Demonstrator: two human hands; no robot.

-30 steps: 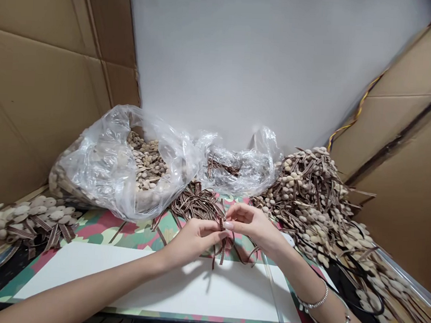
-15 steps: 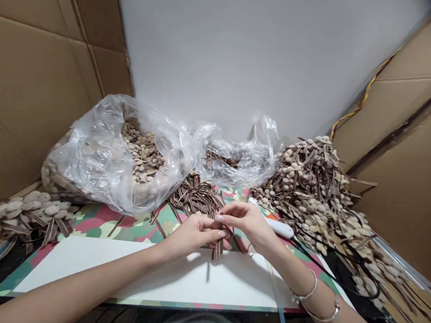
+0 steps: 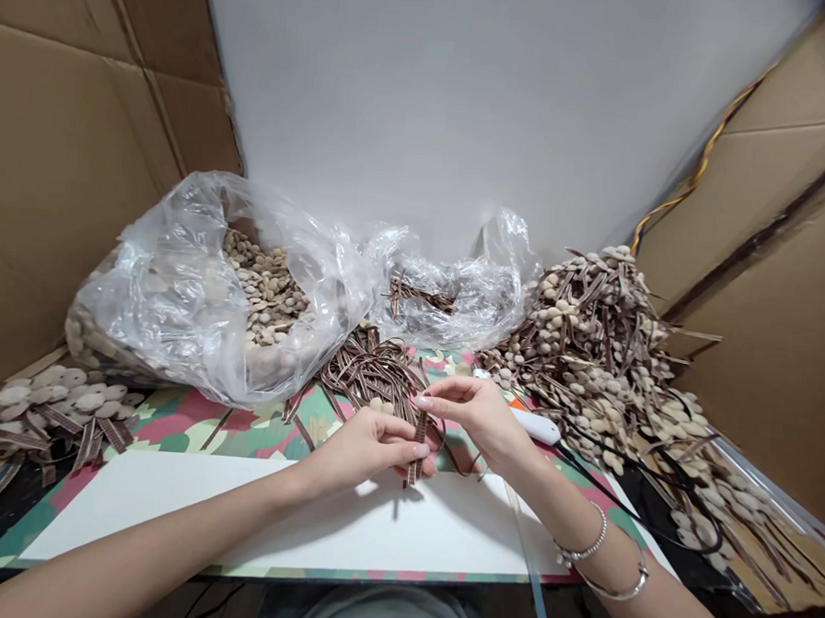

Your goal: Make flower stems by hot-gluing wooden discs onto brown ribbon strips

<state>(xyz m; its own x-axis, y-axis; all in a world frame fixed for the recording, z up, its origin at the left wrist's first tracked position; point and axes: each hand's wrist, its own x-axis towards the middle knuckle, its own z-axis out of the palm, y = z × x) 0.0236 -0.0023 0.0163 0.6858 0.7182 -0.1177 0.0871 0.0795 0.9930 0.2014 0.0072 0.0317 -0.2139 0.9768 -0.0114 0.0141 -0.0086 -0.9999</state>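
Grips a brown striped ribbon (image 3: 420, 429) in the left hand (image 3: 370, 443), with thumb and fingers closed around its lower part. With the right hand (image 3: 480, 419), pinches at the top of the same ribbon, fingertips together. Holds it over the far edge of a white sheet (image 3: 168, 490), in front of a heap of brown ribbons (image 3: 364, 364) on camouflage cloth (image 3: 257, 435). Has a clear plastic bag (image 3: 157, 286) of beige oval pieces (image 3: 268, 292) behind to the left, and a white corded tool (image 3: 537, 427) near the right hand.
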